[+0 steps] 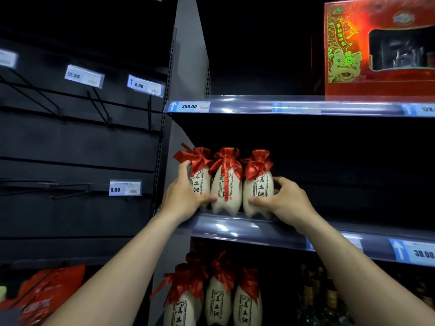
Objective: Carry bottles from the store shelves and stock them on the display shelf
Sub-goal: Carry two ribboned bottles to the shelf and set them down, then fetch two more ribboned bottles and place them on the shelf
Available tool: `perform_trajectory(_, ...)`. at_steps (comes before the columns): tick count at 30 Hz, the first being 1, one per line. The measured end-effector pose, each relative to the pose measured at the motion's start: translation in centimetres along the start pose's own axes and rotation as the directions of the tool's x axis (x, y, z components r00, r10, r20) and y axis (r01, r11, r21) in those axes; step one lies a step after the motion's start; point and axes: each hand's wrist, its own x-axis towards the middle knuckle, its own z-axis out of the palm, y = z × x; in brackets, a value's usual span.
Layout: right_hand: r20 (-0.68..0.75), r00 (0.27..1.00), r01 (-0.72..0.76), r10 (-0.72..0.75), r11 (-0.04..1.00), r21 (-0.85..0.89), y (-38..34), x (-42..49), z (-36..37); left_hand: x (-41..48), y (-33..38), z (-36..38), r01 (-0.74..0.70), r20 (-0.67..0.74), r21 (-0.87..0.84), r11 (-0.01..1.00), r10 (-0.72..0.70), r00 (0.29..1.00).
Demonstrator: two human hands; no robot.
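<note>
Three cream bottles capped with red ribbon are seen standing upright in a tight row at the left end of the middle shelf (259,228), close to its front rail. The left bottle (200,182) is held by the left grip (181,191): the fingers are curled round its outer side below the ribbon, and the thumb is laid low across its front, reaching the foot of the middle bottle (220,198). The right bottle (259,187) is clasped by the right grip (284,198), with the thumb pressed across the lower front and the fingers wrapped round the far side. The middle bottle is flanked by both and held by neither.

More bottles of the same kind (219,300) are ranged on the shelf below. A red gift box (376,48) is set on the upper shelf (306,105), whose rail carries a price label (189,106) reading 268.00. To the left, a dark peg panel (70,137) is hung with a 6.00 tag (125,188), and red bags (47,290) are seen low down.
</note>
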Motion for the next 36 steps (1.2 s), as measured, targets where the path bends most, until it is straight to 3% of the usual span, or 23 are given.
perform_trajectory(7,0.011,1.000,-0.018,0.018,0.999,-0.048,-0.6,-0.5,0.0,-0.4,-0.2,-0.1,-0.058,0.023,-0.032,0.998,0.059,0.998)
perform_trajectory(10,-0.045,0.998,0.032,-0.037,0.993,-0.113,-0.8,-1.3,0.2,-1.0,-0.2,-0.4,-0.119,0.017,-0.050,0.992,0.120,0.993)
perform_trajectory(15,-0.212,0.962,0.091,-0.170,0.937,-0.338,-1.3,-3.7,0.1,-3.1,0.4,-2.0,-0.095,-0.035,0.041,0.995,0.096,0.995)
perform_trajectory(19,-0.231,0.942,0.156,-0.245,0.925,-0.347,-2.0,-6.6,-1.3,-5.8,2.1,-4.3,-0.040,-0.029,0.152,0.988,0.045,0.999)
perform_trajectory(28,0.090,0.921,0.388,-0.380,0.914,-0.113,-1.9,-19.0,1.4,-22.3,5.6,-7.2,0.047,-0.009,0.335,0.941,-0.047,0.999)
perform_trajectory(32,0.335,0.880,0.354,-0.337,0.935,0.009,-1.9,-27.3,6.6,-33.2,4.2,-11.3,0.239,-0.015,0.497,0.834,-0.267,0.964)
perform_trajectory(36,0.555,0.777,0.273,-0.297,0.953,0.128,-4.2,-36.9,11.3,-43.6,2.9,-17.6,0.426,-0.055,0.573,0.700,-0.485,0.873)
